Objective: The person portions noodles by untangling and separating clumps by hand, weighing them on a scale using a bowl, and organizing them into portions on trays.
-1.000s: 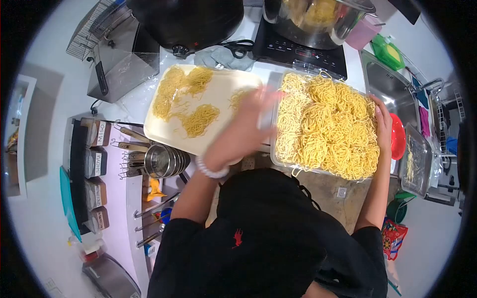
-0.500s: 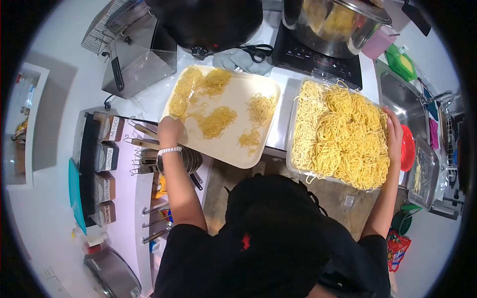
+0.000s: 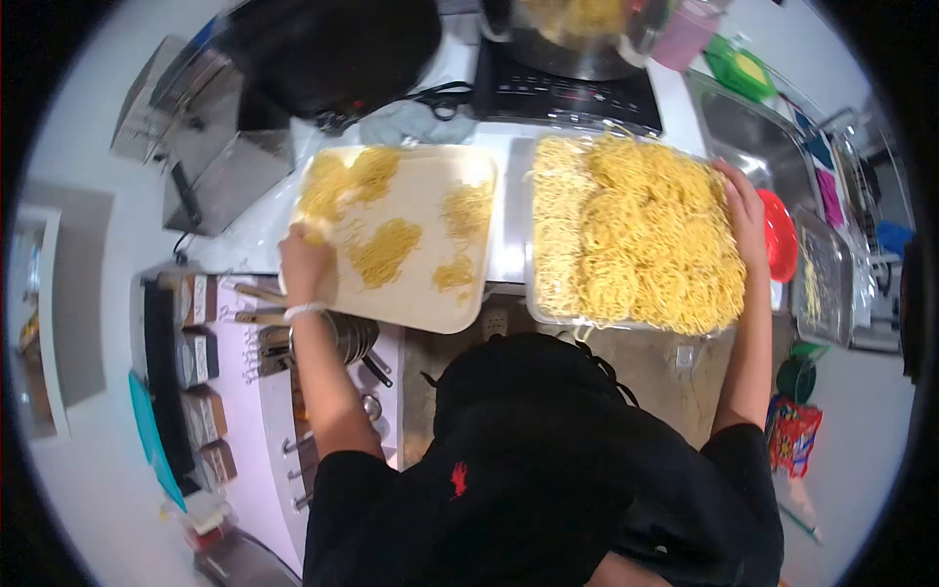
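My left hand (image 3: 307,262) is closed at the near left corner of a cream tray (image 3: 445,220), beside thin yellow noodles; its fingertips are blurred. Small clumps of thin noodles (image 3: 385,251) lie scattered on that tray. To the right stands a transparent plastic container (image 3: 529,284) filled with noodles, a paler strip (image 3: 558,230) on its left and thicker yellow nests (image 3: 660,230) over the rest. My right hand (image 3: 748,210) grips the container's right side, fingers over the rim and thumb hidden.
An induction cooker (image 3: 572,101) with a steel pot (image 3: 562,49) stands behind the container. A black pot (image 3: 333,54), scissors (image 3: 445,98) and a grey cloth (image 3: 416,122) are behind the tray. A red bowl (image 3: 780,235) and sink (image 3: 753,137) lie right.
The view has shifted and turned slightly, so tray and container appear further left and straighter. Both hands stay at the same edges; the noodles look unchanged.
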`<move>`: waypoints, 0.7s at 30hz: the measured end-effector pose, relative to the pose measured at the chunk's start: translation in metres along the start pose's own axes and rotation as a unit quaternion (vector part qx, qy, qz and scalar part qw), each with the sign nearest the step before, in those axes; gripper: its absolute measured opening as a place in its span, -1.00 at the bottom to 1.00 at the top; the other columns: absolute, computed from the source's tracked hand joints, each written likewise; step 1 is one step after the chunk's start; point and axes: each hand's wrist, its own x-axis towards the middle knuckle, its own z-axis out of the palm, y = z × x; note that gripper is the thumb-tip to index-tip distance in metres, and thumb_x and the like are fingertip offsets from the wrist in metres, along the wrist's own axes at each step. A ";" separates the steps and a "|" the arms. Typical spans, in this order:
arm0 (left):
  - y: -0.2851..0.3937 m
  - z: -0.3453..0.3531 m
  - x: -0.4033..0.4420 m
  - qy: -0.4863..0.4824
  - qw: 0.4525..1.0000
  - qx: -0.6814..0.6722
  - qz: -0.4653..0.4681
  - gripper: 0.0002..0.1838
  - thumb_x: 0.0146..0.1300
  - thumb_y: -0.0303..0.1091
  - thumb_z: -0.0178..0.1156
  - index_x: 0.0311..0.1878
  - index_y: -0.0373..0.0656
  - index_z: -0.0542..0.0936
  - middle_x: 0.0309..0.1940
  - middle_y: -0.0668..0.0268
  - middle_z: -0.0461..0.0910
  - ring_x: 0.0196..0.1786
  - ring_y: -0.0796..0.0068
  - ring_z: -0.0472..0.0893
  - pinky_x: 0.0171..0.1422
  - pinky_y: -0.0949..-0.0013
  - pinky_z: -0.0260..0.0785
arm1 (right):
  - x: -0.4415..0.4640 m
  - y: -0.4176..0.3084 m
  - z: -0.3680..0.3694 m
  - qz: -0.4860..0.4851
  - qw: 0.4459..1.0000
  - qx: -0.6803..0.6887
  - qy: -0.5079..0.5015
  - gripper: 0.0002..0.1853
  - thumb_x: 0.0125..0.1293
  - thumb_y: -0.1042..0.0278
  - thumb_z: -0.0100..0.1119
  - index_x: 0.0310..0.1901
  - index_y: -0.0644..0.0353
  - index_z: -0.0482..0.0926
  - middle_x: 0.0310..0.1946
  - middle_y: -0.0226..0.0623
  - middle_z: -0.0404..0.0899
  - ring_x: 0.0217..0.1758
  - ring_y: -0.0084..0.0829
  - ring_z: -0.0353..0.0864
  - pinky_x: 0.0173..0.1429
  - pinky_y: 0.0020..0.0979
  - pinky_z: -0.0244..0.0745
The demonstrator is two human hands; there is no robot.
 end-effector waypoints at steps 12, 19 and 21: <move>0.081 -0.126 -0.064 -0.053 0.772 -0.633 -0.007 -0.66 0.17 -0.46 0.02 0.05 -0.19 0.45 -0.08 0.25 0.58 -0.13 0.41 0.59 -0.18 0.36 0.49 | -0.017 -0.170 0.011 -0.201 0.975 -0.048 -0.082 -0.70 0.21 0.30 0.21 -0.03 0.21 0.58 0.00 -0.15 0.55 0.21 -0.15 0.47 0.36 -0.15 0.30; 0.148 -0.099 -0.079 -0.393 0.501 -0.767 0.075 -0.42 0.26 -0.31 -0.08 0.33 -0.36 0.23 0.21 -0.09 0.35 0.06 0.08 0.45 -0.17 0.34 0.56 | -0.043 -0.190 0.065 -0.271 0.926 -0.086 -0.247 -0.75 0.07 0.29 0.35 -0.22 0.18 0.64 -0.05 -0.25 0.56 0.29 -0.18 0.42 0.52 0.01 0.10; 0.180 -0.089 -0.096 -0.457 0.444 -0.768 0.057 -0.41 0.28 -0.30 -0.13 0.36 -0.34 0.18 0.26 -0.08 0.27 0.04 0.10 0.40 -0.19 0.34 0.55 | -0.046 -0.185 0.058 -0.257 0.927 -0.101 -0.255 -0.77 0.07 0.30 0.34 -0.24 0.18 0.63 -0.08 -0.25 0.57 0.27 -0.19 0.44 0.52 0.00 0.10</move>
